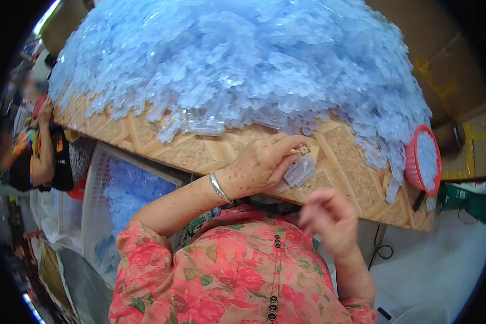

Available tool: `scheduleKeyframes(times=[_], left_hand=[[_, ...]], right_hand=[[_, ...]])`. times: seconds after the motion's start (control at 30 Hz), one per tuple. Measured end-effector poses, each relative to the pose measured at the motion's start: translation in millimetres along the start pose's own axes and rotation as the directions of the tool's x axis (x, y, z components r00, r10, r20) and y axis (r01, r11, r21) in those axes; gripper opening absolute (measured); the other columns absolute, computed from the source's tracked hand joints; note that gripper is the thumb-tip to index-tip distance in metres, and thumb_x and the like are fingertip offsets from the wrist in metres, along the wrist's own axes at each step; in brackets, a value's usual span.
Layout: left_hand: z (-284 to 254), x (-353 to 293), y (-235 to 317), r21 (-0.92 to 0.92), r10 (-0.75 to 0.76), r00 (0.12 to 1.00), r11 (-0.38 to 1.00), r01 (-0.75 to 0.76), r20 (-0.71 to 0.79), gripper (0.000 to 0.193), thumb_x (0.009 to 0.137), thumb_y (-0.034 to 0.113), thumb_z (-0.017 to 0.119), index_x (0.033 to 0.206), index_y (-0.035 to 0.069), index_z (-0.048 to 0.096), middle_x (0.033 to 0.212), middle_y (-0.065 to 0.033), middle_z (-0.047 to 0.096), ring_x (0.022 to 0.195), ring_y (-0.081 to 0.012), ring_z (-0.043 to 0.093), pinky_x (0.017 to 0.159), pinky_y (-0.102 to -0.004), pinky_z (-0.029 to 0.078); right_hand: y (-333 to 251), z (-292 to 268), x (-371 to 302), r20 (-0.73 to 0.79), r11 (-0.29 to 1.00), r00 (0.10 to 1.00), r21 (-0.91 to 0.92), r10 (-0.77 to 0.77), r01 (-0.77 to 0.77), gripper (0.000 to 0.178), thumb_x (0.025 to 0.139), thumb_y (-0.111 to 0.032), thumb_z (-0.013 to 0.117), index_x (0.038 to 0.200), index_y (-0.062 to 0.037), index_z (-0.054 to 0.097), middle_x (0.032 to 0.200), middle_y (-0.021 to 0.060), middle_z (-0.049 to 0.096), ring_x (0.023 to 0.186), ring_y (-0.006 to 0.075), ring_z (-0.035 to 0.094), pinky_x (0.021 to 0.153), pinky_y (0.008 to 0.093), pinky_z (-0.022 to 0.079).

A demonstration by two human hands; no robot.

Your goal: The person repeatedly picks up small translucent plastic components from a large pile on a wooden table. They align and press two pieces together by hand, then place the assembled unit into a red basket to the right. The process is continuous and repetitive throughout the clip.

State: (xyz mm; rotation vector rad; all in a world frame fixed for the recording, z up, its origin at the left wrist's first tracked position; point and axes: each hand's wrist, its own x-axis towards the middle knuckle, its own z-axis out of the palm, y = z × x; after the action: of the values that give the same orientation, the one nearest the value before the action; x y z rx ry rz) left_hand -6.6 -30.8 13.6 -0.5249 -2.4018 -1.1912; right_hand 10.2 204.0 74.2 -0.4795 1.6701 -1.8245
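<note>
Far left: another person (35,154) is seen beside the table edge. Below the table (200,154), a white basket (100,200) of clear plastic pieces is parked. Table top is buried under a heap of pale blue clear plastic pieces (237,65). Left hand (259,164) is closed around a small clear packet (299,170), held at the near table edge. Right hand (329,216) is blurred just below it; fingers look curled, grip cannot be told. Red bowl (424,159) of pieces is set at the right edge.
</note>
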Motion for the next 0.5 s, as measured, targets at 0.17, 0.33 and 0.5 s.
scheduleKeyframes(times=[0.17,0.33,0.5], left_hand=[[-9,-18,11,-0.033,-0.125,0.985,0.991,0.13,0.119,0.082,0.079,0.026,0.089,0.147,0.002,0.05,0.117,-0.0105,0.067,0.081,-0.0175,0.065,0.07,-0.0315,0.056],[-4,-9,12,0.024,-0.076,0.983,0.997,0.073,0.17,0.085,0.079,0.032,0.088,0.146,0.0,0.049,0.11,-0.0127,0.065,0.081,-0.0229,0.065,0.071,-0.0349,0.056],[-4,-15,10,0.039,-0.084,0.981,0.996,0.078,0.177,0.085,0.078,0.029,0.09,0.147,0.001,0.049,0.117,-0.0115,0.066,0.082,-0.0194,0.063,0.071,-0.0317,0.055]], right_hand=[[-46,88,0,0.716,0.907,0.572,0.222,-0.4,0.357,0.017,0.095,-0.019,0.07,0.102,-0.0039,0.065,0.09,0.01,0.066,0.08,0.0254,0.067,0.071,0.0365,0.055],[-38,138,8,0.724,0.836,0.422,0.44,-0.546,0.327,0.018,0.095,-0.02,0.07,0.102,-0.0042,0.065,0.09,0.0101,0.066,0.08,0.0257,0.067,0.071,0.0367,0.055],[-30,150,8,0.703,0.807,0.397,0.491,-0.589,0.327,0.019,0.095,-0.022,0.07,0.101,-0.0045,0.065,0.09,0.0102,0.066,0.08,0.0259,0.067,0.07,0.037,0.055]])
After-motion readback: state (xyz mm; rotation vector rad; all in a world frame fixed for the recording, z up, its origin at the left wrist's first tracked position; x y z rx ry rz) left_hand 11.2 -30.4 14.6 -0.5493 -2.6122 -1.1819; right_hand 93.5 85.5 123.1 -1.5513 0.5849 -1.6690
